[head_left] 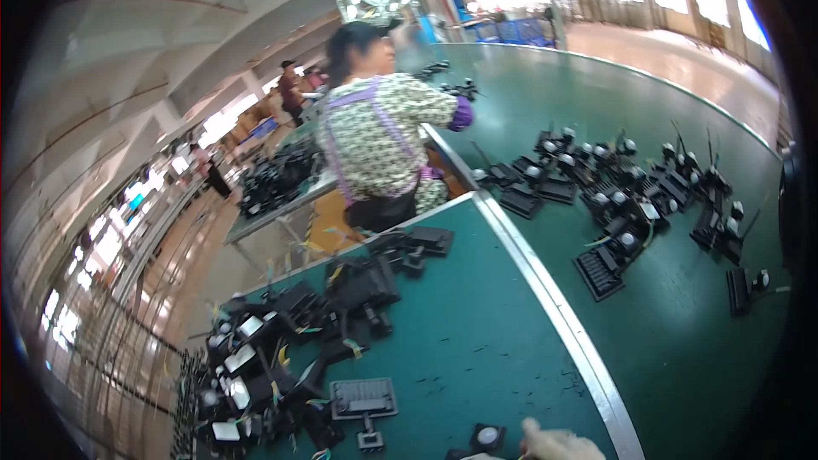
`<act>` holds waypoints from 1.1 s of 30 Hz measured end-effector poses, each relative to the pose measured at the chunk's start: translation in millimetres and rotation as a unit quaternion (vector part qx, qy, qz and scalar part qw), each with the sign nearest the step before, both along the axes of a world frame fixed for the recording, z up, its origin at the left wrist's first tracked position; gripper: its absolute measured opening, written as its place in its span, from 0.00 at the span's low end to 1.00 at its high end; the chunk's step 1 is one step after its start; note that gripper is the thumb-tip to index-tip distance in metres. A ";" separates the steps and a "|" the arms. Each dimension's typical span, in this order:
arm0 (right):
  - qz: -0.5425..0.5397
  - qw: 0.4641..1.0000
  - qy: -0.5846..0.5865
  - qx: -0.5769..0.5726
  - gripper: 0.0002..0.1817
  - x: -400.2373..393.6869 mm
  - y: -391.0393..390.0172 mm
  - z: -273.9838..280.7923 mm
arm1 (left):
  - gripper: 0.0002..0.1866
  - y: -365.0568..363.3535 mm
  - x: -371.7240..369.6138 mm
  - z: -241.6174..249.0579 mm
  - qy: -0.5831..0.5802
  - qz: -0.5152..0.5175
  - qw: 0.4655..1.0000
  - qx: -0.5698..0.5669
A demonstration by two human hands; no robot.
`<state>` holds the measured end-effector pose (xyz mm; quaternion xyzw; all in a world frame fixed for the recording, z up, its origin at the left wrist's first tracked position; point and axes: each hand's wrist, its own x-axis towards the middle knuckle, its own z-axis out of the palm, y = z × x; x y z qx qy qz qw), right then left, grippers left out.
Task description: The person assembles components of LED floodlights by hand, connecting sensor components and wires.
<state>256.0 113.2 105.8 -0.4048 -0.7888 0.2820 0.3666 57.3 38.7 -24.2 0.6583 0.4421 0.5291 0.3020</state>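
At the bottom edge, my right hand (558, 443), in a pale glove, shows only in part. Its fingers look curled, and what they hold is below the frame. Just left of it is a black sensor head (486, 437) with a white dome. A pale sliver under that head seems to be my left hand (483, 457); its fingers are cut off by the edge. A black finned lamp housing (364, 398) with a bracket lies further left on the green tabletop (477, 315). Beside it is a heap of black lamp units (298, 315) with loose coloured wires.
A metal rail (554, 307) separates my tabletop from a wide green surface (682, 375) on the right, where many lamp units (630, 187) lie scattered. Across the table sits a co-worker (375, 119) in a patterned top. Small dark scraps (550, 382) lie near the rail.
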 end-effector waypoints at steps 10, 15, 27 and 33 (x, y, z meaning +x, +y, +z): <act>0.069 0.948 0.211 -0.225 0.30 -29.5 -22.3 -71.5 | 0.16 14.5 15.8 23.5 -0.270 0.059 0.959 0.063; 0.058 0.991 0.059 -0.101 0.20 -30.6 -54.8 -105.0 | 0.15 -24.5 11.3 63.1 -0.029 0.057 0.979 0.193; -0.049 0.809 0.464 -0.357 0.17 4.2 -62.8 -30.1 | 0.37 -81.6 13.8 56.9 0.220 0.056 0.973 0.048; -0.326 0.747 0.526 -0.245 0.14 121.8 61.8 -134.6 | 0.34 -95.0 -32.5 40.6 0.307 0.189 0.932 -0.031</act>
